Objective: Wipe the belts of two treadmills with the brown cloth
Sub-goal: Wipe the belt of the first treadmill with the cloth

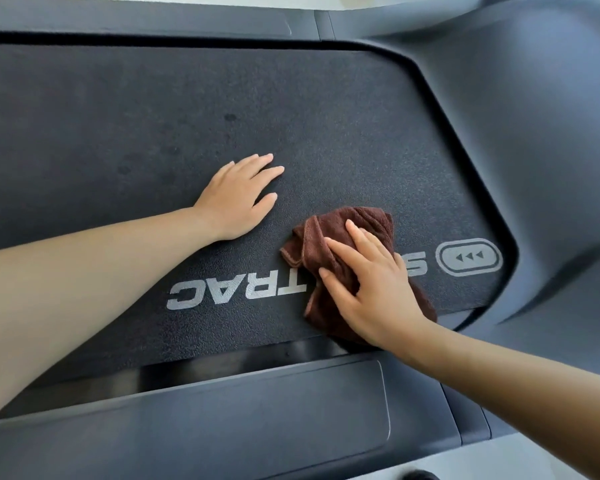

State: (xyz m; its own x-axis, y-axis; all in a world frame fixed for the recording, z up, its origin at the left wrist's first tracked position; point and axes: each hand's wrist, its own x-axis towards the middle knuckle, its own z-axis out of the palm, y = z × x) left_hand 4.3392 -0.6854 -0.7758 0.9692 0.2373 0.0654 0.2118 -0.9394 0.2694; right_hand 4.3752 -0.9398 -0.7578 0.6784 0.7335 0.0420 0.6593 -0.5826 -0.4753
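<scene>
Fingers [342,252] of my right hand [371,289], spread flat, press the brown cloth [361,220] onto the belt [153,116] at four o'clock, mid-wipe; next I'd sweep toward nine o'clock, past my flat left hand [236,199].

**Dark Belt, Brown Cloth, Silver Print**

The belt [118,116] was charcoal black with a fine pebbled grain, and a few darker round spots [230,117] showed toward 11 o'clock. The brown cloth [340,230], just off centre toward 4 o'clock, was a deep chocolate shade with a paler tan stitched hem. Silver-grey lettering [222,294] ran toward 7 o'clock. At 3 o'clock sat a silver-grey oval badge [470,257] bearing three small dark triangles. The side rail [222,427] at 6 o'clock and the motor cover [551,133] at 2 o'clock were plain slate grey. The floor [482,462] at 5 o'clock was pale grey.
</scene>
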